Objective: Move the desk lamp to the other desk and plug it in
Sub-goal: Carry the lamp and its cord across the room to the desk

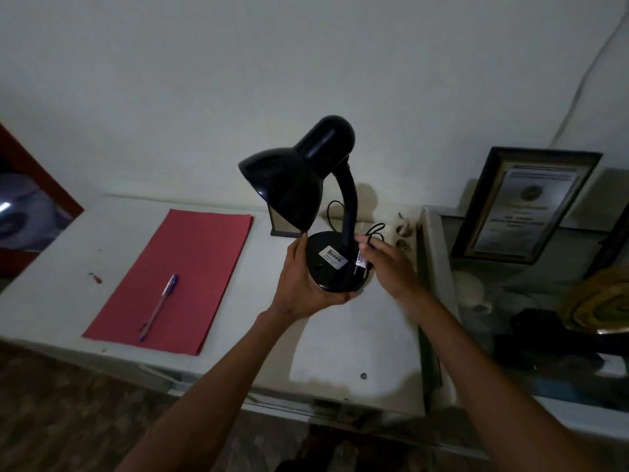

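Note:
A black desk lamp (306, 185) with a bent neck and a round base (332, 264) is held over the white desk (357, 352). My left hand (301, 284) grips the base from the left and underneath. My right hand (388, 264) holds the lamp's plug (361, 267) and black cord (376, 233) against the right side of the base. The shade points left and down. A white label is stuck on the base.
A red folder (190, 267) with a purple pen (158, 306) on it lies on the desk's left half. A small mirror (282, 226) stands behind the lamp. To the right is a glass-topped cabinet (435, 267) with a framed certificate (520, 206) leaning on the wall.

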### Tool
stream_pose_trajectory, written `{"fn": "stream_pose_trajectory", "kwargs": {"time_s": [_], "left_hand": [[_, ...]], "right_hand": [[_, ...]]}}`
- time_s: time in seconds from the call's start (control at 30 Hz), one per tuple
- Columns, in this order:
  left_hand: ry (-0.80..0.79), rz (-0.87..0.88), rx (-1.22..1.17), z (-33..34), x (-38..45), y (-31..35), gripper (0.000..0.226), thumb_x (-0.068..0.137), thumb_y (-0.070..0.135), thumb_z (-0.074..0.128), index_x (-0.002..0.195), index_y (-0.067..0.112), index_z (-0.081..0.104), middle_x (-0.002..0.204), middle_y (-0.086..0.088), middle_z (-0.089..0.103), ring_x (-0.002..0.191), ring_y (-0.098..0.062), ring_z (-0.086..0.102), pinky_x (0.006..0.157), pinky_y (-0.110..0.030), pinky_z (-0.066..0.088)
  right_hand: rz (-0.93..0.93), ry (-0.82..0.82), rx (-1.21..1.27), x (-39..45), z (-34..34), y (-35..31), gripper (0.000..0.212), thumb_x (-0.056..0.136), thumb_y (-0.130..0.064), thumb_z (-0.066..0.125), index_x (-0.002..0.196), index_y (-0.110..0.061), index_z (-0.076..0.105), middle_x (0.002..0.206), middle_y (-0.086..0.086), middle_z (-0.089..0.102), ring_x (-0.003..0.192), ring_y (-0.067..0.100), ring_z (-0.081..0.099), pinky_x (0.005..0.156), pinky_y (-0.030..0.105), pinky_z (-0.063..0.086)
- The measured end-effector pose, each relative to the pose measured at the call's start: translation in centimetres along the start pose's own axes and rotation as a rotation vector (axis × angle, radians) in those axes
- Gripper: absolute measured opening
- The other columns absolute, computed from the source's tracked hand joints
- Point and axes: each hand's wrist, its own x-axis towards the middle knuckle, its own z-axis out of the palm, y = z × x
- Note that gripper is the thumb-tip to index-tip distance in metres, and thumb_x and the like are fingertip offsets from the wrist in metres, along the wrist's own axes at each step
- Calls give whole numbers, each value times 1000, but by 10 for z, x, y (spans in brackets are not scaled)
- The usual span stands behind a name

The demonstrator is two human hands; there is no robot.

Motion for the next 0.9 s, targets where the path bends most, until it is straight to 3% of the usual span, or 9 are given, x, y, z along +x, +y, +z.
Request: {"fn": "stream_pose_trajectory", "kwargs": {"time_s": [0.13, 0.2, 0.23, 0.33, 0.4, 0.5, 0.6, 0.73, 0.9], "left_hand": [[26, 56, -6, -12, -14, 20, 107, 47, 82, 77, 137, 56, 24, 133, 32, 34, 127, -13, 44, 106, -28, 40], [18, 80, -12, -18, -21, 25, 105, 48, 81, 77, 134, 63, 19, 133, 42, 29, 125, -10, 43, 105, -24, 39], [9, 86, -14, -20, -25, 26, 105, 48, 80, 78, 135, 59, 22, 133, 37, 32, 125, -11, 44, 105, -26, 41], [-19, 92, -8, -30, -33, 24, 109, 50, 72, 83, 139, 38, 31, 133, 17, 38, 127, -17, 45, 106, -37, 44], [-47, 119, -5, -39, -35, 19, 111, 51, 71, 84, 141, 29, 35, 135, 14, 40, 129, -16, 43, 107, -35, 43], [-110, 178, 28, -57, -35, 12, 117, 52, 74, 82, 145, 22, 35, 141, 6, 41, 130, -6, 35, 107, -19, 36], [-112, 269, 92, -75, -40, 5, 123, 49, 72, 83, 146, 17, 32, 139, 3, 40, 126, -6, 35, 106, -16, 35], [-168, 341, 147, -96, -52, -6, 129, 45, 73, 83, 147, 12, 34, 136, -2, 43, 123, -21, 42, 99, -34, 49], [-308, 283, 108, -116, -73, -16, 137, 42, 76, 81, 149, 5, 34, 139, -9, 42, 123, -20, 47, 100, -16, 37]], "right_hand": [[9, -28, 38, -18, -5, -4, 37, 92, -38, 49, 125, -39, 67, 124, -9, 71, 119, 11, 63, 104, 40, 48], [15, -23, 26, -28, -3, -6, 41, 89, -43, 49, 126, -41, 66, 127, -11, 69, 120, 12, 62, 107, 45, 46], [14, -17, 34, -32, -2, -7, 41, 89, -43, 50, 127, -39, 67, 127, -10, 69, 121, 13, 62, 108, 46, 46], [-3, 3, 87, -43, 7, -13, 33, 96, -28, 54, 125, -29, 70, 125, -5, 71, 121, 16, 63, 111, 47, 43], [-32, 12, 76, -52, 14, -19, 32, 99, -22, 53, 126, -28, 69, 125, -3, 71, 122, 14, 62, 111, 45, 43], [-79, 51, 23, -69, 29, -34, 29, 98, -30, 53, 120, -42, 68, 123, -7, 71, 118, 7, 63, 106, 36, 47], [-107, 120, 0, -89, 51, -45, 27, 91, -41, 54, 108, -56, 69, 112, -19, 74, 113, 1, 65, 97, 25, 49], [-71, 209, 3, -113, 81, -48, 25, 83, -58, 53, 103, -65, 66, 105, -26, 74, 109, 0, 66, 97, 31, 51], [-14, 267, 12, -143, 109, -47, 25, 85, -54, 53, 104, -63, 66, 115, -15, 73, 111, 4, 66, 101, 38, 52]]}}
